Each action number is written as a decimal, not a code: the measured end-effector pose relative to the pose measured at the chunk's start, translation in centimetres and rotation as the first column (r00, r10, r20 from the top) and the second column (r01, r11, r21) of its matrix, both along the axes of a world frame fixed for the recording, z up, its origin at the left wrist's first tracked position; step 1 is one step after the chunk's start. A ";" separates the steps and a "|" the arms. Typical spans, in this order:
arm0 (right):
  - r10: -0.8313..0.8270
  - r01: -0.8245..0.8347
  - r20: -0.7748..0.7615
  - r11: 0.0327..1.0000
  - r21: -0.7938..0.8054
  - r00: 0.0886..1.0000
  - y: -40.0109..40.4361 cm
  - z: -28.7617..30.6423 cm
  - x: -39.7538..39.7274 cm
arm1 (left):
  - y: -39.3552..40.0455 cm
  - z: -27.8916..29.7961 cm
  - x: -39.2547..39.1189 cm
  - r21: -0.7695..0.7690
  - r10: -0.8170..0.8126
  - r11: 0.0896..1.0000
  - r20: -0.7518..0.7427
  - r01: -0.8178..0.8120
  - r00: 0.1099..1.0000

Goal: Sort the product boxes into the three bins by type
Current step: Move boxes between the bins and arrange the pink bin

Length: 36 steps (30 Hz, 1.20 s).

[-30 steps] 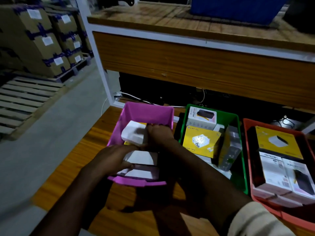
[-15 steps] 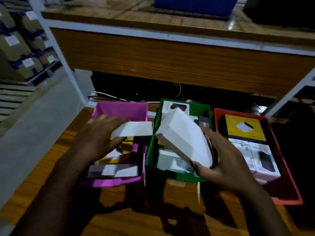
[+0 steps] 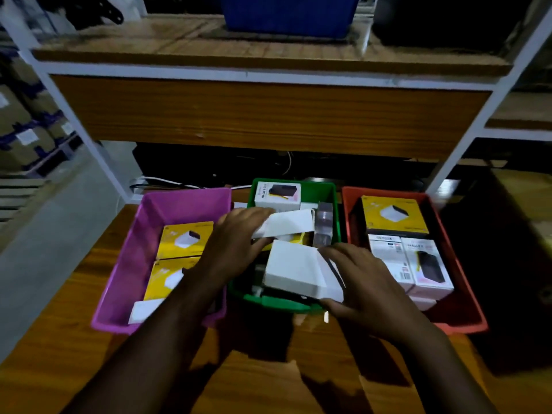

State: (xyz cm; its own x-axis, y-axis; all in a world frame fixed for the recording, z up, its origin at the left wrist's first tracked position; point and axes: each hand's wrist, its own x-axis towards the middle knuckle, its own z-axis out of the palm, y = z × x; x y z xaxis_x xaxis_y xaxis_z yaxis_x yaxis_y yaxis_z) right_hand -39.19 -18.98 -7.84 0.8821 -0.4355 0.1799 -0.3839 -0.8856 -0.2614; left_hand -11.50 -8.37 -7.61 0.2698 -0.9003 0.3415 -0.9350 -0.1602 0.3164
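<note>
Three bins stand side by side on the wooden table: a purple bin (image 3: 179, 201) at left, a green bin (image 3: 334, 192) in the middle, an orange-red bin (image 3: 466, 309) at right. My left hand (image 3: 239, 240) holds a thin white box (image 3: 286, 227) over the green bin. My right hand (image 3: 367, 279) grips a larger white box (image 3: 295, 268) at the green bin's front. Two yellow boxes (image 3: 185, 239) and a white one lie in the purple bin. The orange-red bin holds a yellow box (image 3: 394, 215) and white boxes (image 3: 427, 267).
A wooden shelf (image 3: 268, 115) with white metal frame overhangs the bins, a blue crate (image 3: 289, 13) on top. Cables run behind the bins. Stacked cartons (image 3: 27, 138) and a pallet sit on the floor at left. A clear packet (image 3: 324, 228) stands in the green bin.
Both hands left the purple bin carrying white boxes and moved right over the green bin. The right hand's box has dropped lower into the bin's front.
</note>
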 end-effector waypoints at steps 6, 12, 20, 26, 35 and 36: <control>0.092 -0.092 0.033 0.995 -0.025 0.995 0.3 0.5 0.1 | -1.6 -0.7 1.5 0.097 -0.187 0.977 -0.063 0.192 0.980; 0.095 -0.102 0.156 0.994 0.039 0.983 0.4 0.5 -0.8 | -2.4 -0.7 3.3 0.057 -0.367 0.927 -0.075 0.371 0.927; 0.048 -0.043 0.144 0.998 -0.040 0.988 1.2 -0.6 0.9 | -2.7 -0.6 3.3 0.030 -0.390 0.913 -0.222 0.406 0.894; 0.055 -0.050 0.064 0.996 -0.071 0.996 1.4 -2.5 1.6 | -1.6 -1.1 2.1 0.079 -0.201 0.965 -0.401 0.252 0.894; -0.033 0.032 0.187 0.999 0.009 0.982 1.4 -1.8 1.8 | -0.7 -1.7 0.3 0.103 -0.201 0.960 -0.396 0.261 0.896; -0.065 0.054 0.235 0.997 0.056 0.970 0.9 -1.3 1.8 | -1.1 -1.3 -0.3 0.058 -0.213 0.966 -0.381 0.253 0.900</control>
State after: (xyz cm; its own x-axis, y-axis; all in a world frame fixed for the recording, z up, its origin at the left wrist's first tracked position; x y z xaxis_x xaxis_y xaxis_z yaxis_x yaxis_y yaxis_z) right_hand -37.42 -18.11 -9.15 0.7890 -0.4993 0.3580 -0.3576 -0.8470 -0.3933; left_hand -11.82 -9.50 -8.93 0.1367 -0.9775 0.1604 -0.7693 -0.0028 0.6389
